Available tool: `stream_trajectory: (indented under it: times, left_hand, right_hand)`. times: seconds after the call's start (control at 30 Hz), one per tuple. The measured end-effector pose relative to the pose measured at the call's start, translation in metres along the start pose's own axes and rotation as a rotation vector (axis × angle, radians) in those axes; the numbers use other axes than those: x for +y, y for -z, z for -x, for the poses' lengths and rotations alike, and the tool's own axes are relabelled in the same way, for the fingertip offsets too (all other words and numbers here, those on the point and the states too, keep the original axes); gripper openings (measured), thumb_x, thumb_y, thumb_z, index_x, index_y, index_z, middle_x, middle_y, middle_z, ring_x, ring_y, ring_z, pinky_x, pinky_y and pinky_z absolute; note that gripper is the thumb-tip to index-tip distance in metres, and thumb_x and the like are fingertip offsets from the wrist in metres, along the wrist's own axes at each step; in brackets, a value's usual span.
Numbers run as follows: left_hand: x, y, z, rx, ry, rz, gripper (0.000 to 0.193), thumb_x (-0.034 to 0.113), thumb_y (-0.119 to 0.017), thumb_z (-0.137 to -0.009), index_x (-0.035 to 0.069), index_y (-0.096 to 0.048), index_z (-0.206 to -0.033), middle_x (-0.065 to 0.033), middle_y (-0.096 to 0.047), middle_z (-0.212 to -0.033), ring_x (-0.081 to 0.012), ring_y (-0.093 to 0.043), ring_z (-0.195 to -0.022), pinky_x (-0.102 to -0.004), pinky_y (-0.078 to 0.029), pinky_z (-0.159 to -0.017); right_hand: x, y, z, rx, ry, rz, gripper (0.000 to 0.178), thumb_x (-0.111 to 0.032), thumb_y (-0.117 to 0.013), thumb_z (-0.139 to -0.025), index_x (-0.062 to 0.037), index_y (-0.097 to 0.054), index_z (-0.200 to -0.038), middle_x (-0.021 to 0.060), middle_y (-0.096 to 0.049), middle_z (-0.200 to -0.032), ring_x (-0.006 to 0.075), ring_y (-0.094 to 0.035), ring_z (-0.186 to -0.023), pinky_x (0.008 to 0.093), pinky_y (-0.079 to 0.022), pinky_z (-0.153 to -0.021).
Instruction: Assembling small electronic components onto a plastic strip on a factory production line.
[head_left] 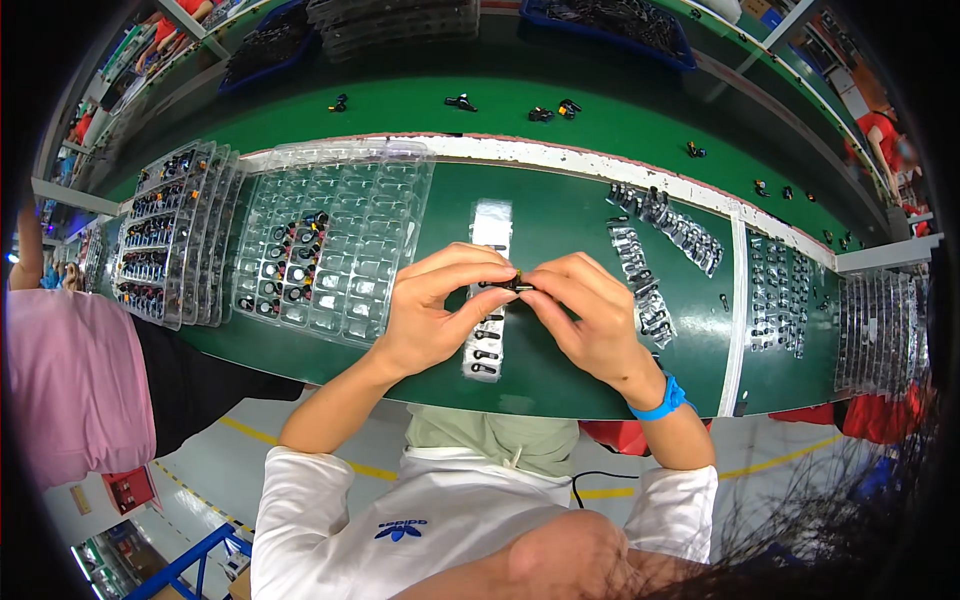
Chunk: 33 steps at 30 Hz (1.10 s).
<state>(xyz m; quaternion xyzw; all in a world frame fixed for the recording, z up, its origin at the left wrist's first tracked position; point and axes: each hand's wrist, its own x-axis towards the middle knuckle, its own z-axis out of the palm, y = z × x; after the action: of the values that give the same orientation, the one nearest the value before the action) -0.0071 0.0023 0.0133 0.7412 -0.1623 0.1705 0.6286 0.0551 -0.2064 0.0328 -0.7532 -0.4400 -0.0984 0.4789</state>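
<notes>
My left hand (432,306) and my right hand (592,312) meet over the middle of the bench. Their thumbs and fingertips pinch a small black part (514,284) between them; a dot of yellow shows at its top, and the fingers cover most of it. Right under the hands lies a narrow clear strip (484,366) with a row of black pieces in its pockets. Its upper end is pale and partly hidden by my fingers. A blue band (664,398) circles my right wrist.
Left of my hands lies a clear blister tray (355,240), partly filled with dark parts, beside a stack of filled trays (165,240). More pocketed strips (640,280) lie to the right. Loose parts (462,102) sit on the green belt (400,120) behind a white ledge (520,152). Someone in pink (80,380) is at left.
</notes>
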Motion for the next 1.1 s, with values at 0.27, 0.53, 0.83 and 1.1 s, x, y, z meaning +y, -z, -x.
stream_trajectory:
  times: [0.27, 0.53, 0.83, 1.1]
  left_hand:
    - [0.002, -0.001, -0.001, -0.027, 0.027, 0.064, 0.025, -0.013, -0.075, -0.083, -0.006, -0.074, -0.108, -0.0183, -0.072, -0.108, -0.0283, -0.07, -0.105, -0.0369, -0.058, -0.092]
    - [0.004, -0.003, 0.002, 0.024, -0.006, 0.06, 0.023, -0.014, -0.074, -0.084, -0.006, -0.074, -0.106, -0.0178, -0.072, -0.106, -0.0273, -0.069, -0.103, -0.036, -0.058, -0.09]
    - [-0.003, 0.001, -0.001, 0.049, 0.159, 0.161, 0.025, -0.01, -0.077, -0.084, -0.006, -0.074, -0.109, -0.017, -0.07, -0.111, -0.0233, -0.068, -0.103, -0.0336, -0.056, -0.09]
    - [-0.01, 0.001, 0.0, 0.052, -0.017, 0.116, 0.034, -0.006, -0.084, -0.08, -0.006, -0.073, -0.111, -0.0179, -0.069, -0.111, -0.0242, -0.067, -0.103, -0.0342, -0.056, -0.09]
  right_hand:
    - [-0.002, -0.003, -0.001, 0.041, 0.076, 0.028, 0.017, 0.004, -0.08, -0.079, 0.0018, -0.072, -0.093, 0.0119, -0.069, -0.087, 0.027, -0.067, -0.075, 0.035, -0.053, -0.062]
    - [-0.006, -0.009, -0.002, 0.084, 0.152, 0.084, 0.016, 0.004, -0.08, -0.079, 0.0024, -0.071, -0.091, 0.0124, -0.068, -0.085, 0.0275, -0.065, -0.072, 0.0355, -0.052, -0.06]
    - [0.002, -0.013, 0.007, -0.002, -0.373, -0.546, 0.012, -0.005, -0.068, -0.099, 0.0063, -0.07, -0.101, 0.0111, -0.071, -0.087, 0.0174, -0.068, -0.072, 0.0294, -0.055, -0.06]
    - [0.022, -0.017, 0.012, -0.136, -0.56, -1.01, 0.025, -0.017, -0.062, -0.106, 0.0062, -0.069, -0.114, 0.0106, -0.072, -0.09, 0.0143, -0.068, -0.075, 0.0275, -0.056, -0.063]
